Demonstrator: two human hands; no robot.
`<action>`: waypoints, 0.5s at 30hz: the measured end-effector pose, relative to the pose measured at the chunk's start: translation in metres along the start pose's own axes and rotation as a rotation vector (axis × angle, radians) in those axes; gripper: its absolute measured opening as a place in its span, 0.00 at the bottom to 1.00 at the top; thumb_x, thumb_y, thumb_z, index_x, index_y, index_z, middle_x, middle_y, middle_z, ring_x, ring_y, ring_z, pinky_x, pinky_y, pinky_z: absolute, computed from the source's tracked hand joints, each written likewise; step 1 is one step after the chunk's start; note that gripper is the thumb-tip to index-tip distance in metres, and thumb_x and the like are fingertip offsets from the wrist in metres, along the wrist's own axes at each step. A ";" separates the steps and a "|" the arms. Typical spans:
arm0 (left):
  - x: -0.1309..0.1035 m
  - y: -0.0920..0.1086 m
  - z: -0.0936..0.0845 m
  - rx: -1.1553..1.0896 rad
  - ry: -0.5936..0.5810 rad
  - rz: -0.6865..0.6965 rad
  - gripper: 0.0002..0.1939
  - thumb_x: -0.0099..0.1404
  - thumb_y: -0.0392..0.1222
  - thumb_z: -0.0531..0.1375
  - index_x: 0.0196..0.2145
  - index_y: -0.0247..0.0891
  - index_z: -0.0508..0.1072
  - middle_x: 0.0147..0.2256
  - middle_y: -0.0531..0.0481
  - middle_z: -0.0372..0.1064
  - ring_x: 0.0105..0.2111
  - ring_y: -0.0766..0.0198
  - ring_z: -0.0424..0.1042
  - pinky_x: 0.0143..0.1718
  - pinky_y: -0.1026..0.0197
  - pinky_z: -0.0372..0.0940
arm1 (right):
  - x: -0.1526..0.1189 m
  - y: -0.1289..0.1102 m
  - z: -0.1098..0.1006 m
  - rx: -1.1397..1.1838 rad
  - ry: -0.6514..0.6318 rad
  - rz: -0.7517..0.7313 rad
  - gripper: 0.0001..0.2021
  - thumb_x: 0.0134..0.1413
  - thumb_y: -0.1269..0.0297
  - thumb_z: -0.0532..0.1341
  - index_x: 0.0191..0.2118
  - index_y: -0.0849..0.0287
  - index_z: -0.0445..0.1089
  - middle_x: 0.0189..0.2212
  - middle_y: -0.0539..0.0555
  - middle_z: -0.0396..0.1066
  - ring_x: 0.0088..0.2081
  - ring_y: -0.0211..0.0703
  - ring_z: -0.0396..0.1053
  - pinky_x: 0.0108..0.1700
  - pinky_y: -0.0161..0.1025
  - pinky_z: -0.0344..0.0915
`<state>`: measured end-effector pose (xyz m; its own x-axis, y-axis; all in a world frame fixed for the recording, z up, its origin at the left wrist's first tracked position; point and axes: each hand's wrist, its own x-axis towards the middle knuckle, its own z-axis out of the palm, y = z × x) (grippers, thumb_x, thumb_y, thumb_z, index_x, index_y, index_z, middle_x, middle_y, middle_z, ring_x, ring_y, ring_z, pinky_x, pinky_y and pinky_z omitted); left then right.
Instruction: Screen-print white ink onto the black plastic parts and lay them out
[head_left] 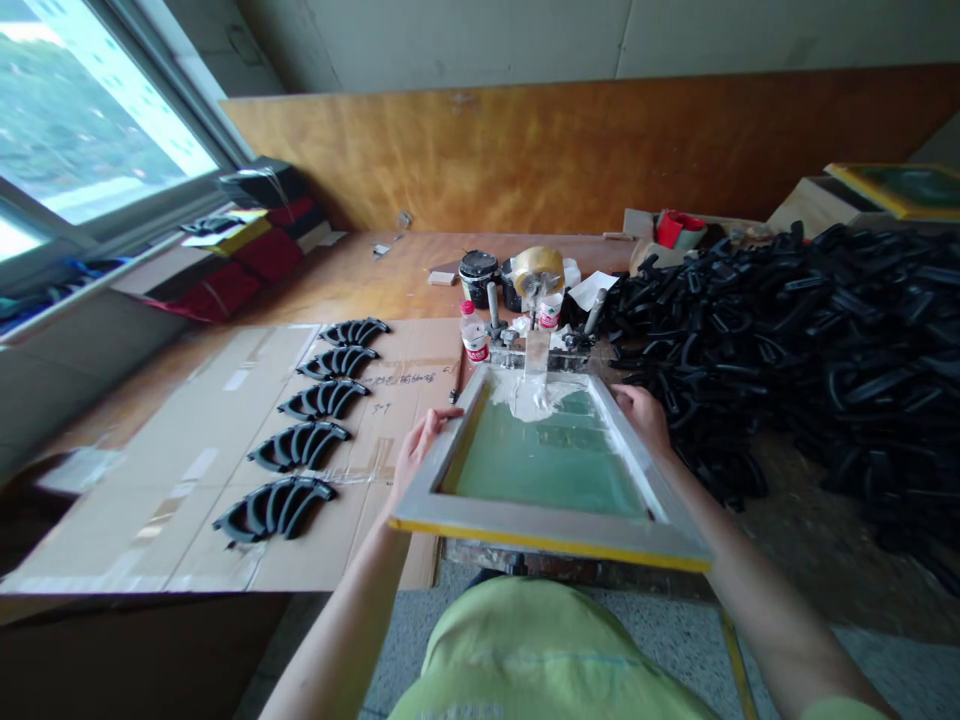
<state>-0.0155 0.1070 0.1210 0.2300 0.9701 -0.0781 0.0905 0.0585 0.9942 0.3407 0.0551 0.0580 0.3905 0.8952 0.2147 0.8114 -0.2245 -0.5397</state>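
Left hand (421, 446) and right hand (646, 418) close around opposite sides of the frame (540, 522), perhaps for keeping it level.

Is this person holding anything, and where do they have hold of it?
Yes: the screen-printing frame, gripped by its two side rails, left hand on one, right hand on the other.

Upper left: metal-framed glass window (90, 110), daylight entering, greenery blurred outside. Top: plain grey wall (465, 45). Across mid-frame: upright orange-brown wooden board (450, 170) behind brown wooden bench (360, 270). Bottom: speckled grey floor (660, 625).
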 end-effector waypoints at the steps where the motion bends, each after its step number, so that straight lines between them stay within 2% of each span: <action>1: -0.007 -0.013 -0.003 0.024 -0.034 -0.079 0.29 0.61 0.64 0.54 0.45 0.35 0.75 0.34 0.47 0.72 0.31 0.63 0.69 0.30 0.64 0.64 | 0.010 -0.005 -0.004 0.015 0.038 -0.029 0.18 0.59 0.69 0.50 0.51 0.61 0.70 0.45 0.60 0.71 0.46 0.50 0.69 0.51 0.49 0.65; 3: -0.017 -0.042 -0.005 0.041 -0.098 -0.186 0.31 0.58 0.63 0.58 0.51 0.37 0.72 0.33 0.49 0.72 0.30 0.64 0.69 0.28 0.65 0.63 | 0.026 -0.027 -0.003 0.032 0.093 -0.177 0.20 0.57 0.67 0.56 0.55 0.60 0.67 0.51 0.61 0.66 0.50 0.50 0.66 0.53 0.47 0.64; 5: -0.020 -0.070 -0.002 0.034 -0.122 -0.236 0.38 0.57 0.62 0.60 0.59 0.39 0.64 0.31 0.51 0.71 0.27 0.65 0.68 0.27 0.66 0.61 | 0.039 -0.058 0.008 -0.007 0.083 -0.365 0.26 0.54 0.66 0.61 0.59 0.61 0.61 0.57 0.61 0.60 0.56 0.51 0.61 0.56 0.46 0.61; 7: -0.018 -0.094 0.002 0.060 -0.103 -0.237 0.41 0.57 0.60 0.60 0.63 0.40 0.57 0.28 0.53 0.69 0.25 0.66 0.67 0.26 0.66 0.60 | 0.047 -0.086 0.023 -0.101 -0.009 -0.461 0.26 0.52 0.68 0.63 0.57 0.62 0.62 0.55 0.62 0.62 0.55 0.52 0.61 0.56 0.46 0.60; 9: -0.014 -0.110 0.005 0.116 -0.079 -0.218 0.39 0.59 0.60 0.58 0.63 0.40 0.57 0.28 0.54 0.68 0.25 0.67 0.66 0.27 0.66 0.60 | 0.051 -0.103 0.038 -0.198 -0.159 -0.460 0.17 0.53 0.70 0.62 0.50 0.63 0.67 0.46 0.61 0.68 0.50 0.52 0.64 0.52 0.44 0.62; 12: -0.011 -0.120 0.005 0.168 -0.081 -0.194 0.35 0.61 0.59 0.56 0.62 0.40 0.59 0.32 0.51 0.70 0.30 0.64 0.69 0.31 0.63 0.63 | 0.042 -0.107 0.051 -0.296 -0.319 -0.405 0.07 0.56 0.72 0.57 0.41 0.63 0.70 0.38 0.61 0.71 0.44 0.50 0.66 0.46 0.42 0.62; 15: -0.012 -0.121 0.004 0.160 -0.104 -0.208 0.34 0.62 0.59 0.55 0.61 0.40 0.61 0.36 0.49 0.72 0.34 0.62 0.70 0.36 0.61 0.64 | 0.017 -0.100 0.050 -0.314 -0.364 -0.469 0.09 0.54 0.76 0.54 0.37 0.63 0.70 0.37 0.61 0.72 0.43 0.49 0.66 0.45 0.41 0.61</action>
<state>-0.0251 0.0874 0.0018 0.2879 0.9112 -0.2946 0.2964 0.2077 0.9322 0.2447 0.1122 0.0743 -0.1610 0.9857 0.0503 0.9690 0.1676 -0.1816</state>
